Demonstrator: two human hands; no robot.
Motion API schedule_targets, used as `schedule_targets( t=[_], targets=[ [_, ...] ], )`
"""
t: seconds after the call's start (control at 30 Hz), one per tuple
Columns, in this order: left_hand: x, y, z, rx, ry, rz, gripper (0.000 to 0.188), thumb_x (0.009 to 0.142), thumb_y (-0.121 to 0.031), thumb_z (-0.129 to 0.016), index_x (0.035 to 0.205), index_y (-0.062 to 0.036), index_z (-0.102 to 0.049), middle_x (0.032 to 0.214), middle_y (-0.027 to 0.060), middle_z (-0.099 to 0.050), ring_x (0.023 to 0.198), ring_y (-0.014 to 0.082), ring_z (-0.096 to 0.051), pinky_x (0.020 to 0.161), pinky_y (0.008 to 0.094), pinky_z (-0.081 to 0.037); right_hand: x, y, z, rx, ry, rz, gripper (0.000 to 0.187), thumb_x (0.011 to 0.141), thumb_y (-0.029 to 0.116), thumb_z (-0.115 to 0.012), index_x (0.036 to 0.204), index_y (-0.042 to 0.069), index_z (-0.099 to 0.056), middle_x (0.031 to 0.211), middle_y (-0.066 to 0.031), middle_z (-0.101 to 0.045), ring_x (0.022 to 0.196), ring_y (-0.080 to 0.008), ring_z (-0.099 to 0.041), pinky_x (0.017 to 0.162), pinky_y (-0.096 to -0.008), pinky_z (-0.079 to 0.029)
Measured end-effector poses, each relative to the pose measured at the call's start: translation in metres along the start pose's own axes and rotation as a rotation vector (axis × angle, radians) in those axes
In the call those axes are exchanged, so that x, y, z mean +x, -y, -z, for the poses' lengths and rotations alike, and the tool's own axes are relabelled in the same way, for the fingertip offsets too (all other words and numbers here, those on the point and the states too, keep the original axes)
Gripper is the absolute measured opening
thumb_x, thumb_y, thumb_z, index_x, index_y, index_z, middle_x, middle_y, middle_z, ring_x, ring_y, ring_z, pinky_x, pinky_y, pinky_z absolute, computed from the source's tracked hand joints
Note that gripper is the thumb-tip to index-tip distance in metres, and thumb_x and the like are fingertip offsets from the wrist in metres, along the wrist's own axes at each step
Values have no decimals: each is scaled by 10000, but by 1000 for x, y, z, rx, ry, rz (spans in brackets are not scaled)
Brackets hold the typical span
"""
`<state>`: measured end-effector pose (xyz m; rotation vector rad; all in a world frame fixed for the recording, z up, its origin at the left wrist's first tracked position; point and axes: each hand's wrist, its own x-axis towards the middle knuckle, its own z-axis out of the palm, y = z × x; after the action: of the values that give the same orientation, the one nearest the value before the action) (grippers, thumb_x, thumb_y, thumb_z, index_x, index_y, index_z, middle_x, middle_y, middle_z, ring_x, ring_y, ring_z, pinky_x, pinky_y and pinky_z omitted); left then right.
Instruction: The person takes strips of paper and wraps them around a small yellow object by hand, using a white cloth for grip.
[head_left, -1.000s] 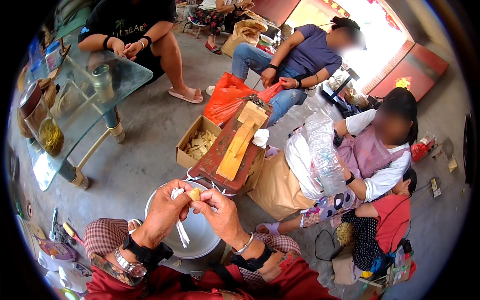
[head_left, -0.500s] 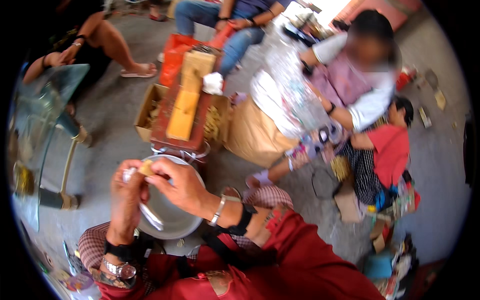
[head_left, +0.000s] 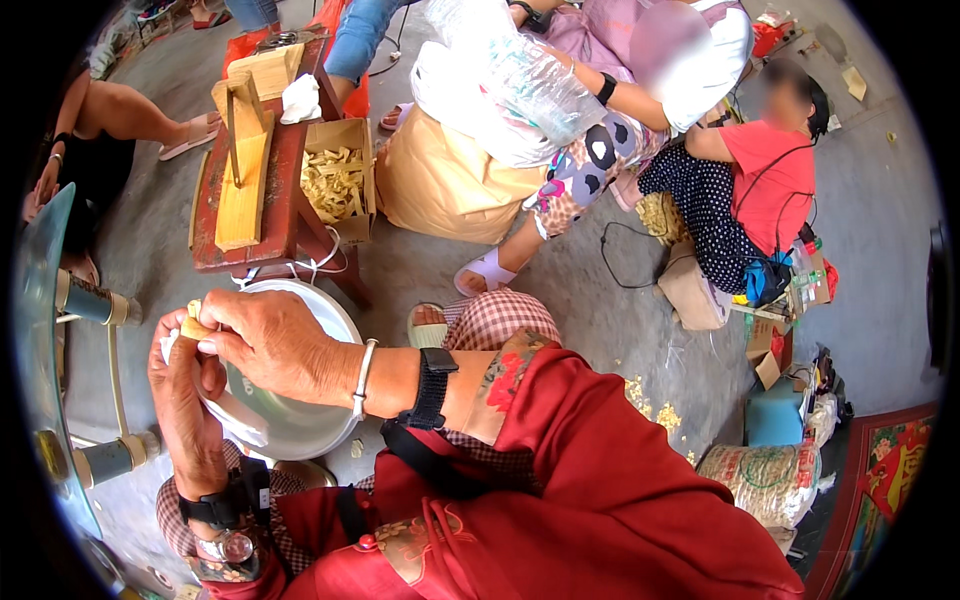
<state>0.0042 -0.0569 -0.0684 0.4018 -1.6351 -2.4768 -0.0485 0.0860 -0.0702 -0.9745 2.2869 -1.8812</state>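
Over the white basin (head_left: 340, 318), my two hands meet at a small tan-yellow piece (head_left: 194, 324) whose exact kind I cannot make out. My right hand (head_left: 285, 345) pinches this piece between thumb and fingertips. My left hand (head_left: 190, 400) is closed beside it, around a folded white cloth or tissue (head_left: 236, 414) that hangs from its palm over the basin. The left fingertips are close to the piece; whether they also grip it is partly hidden. Beyond the basin stands a red-brown wooden bench (head_left: 215, 215) bearing a yellow wooden block with an upright blade-like strip (head_left: 232, 135).
A cardboard box (head_left: 355, 228) of similar yellow pieces sits right of the bench. A large tan sack (head_left: 440, 195) and white sacks (head_left: 480, 110) lie by a seated person. Another person in a red shirt (head_left: 775, 170) sits farther right. At left is a glass table (head_left: 50, 300).
My view has shifted, so the bench and basin appear farther left. Both hands stay together on the small piece, which my right hand still pinches.
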Motion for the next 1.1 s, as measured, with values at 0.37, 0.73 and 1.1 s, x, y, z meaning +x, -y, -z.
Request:
schedule_targets(
  t=[0.37,0.73,1.1],
  targets=[
    [2,0,-3,-33,36,-7,105,954,-130,-516,1034,-66,-534,738,-35,-536,485,3,-375,411,151,-251,-2,6,7,-24,-19,13,153,899,195,-543,903,42,-545,744,-171,-623,736,-370,-611,632,-447,-466],
    [-4,-2,-9,0,97,-4,100,960,-155,-517,964,-58,-537,692,-39,-513,466,-2,-362,402,147,-234,1,1,17,532,96,-260,204,826,105,-680,829,4,-502,677,-75,-602,559,-137,-576,490,-277,-454],
    [-8,-20,-3,221,147,60,145,942,-143,-499,955,-16,-567,632,-41,-508,433,2,-347,391,156,-208,-2,1,22,247,112,-22,261,795,108,-680,904,14,-462,641,-92,-555,583,-183,-569,553,-316,-433]
  ],
)
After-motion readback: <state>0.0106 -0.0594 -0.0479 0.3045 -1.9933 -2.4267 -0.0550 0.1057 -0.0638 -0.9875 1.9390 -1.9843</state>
